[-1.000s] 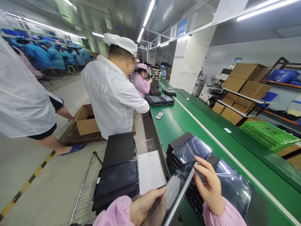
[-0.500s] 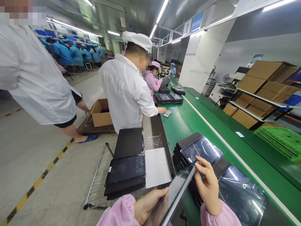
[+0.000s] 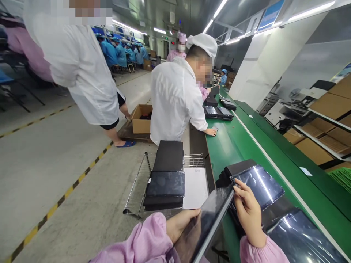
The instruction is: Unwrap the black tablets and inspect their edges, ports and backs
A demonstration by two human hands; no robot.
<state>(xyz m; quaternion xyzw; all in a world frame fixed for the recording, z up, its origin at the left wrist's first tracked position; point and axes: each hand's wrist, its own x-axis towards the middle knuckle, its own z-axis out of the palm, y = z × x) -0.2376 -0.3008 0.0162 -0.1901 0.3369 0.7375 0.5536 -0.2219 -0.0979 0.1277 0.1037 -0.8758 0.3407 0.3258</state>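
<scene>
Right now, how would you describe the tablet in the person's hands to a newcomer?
At the near end of the green bench, a left hand and right hand in pink sleeves flank a dark tablet, tilted up with its silver edge showing. The film-covered tablets beside it lie flat instead.

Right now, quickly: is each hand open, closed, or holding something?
Left hand: closed, holding a dark tablet.
Right hand: closed, fingers gripping the same tablet's edge.
</scene>
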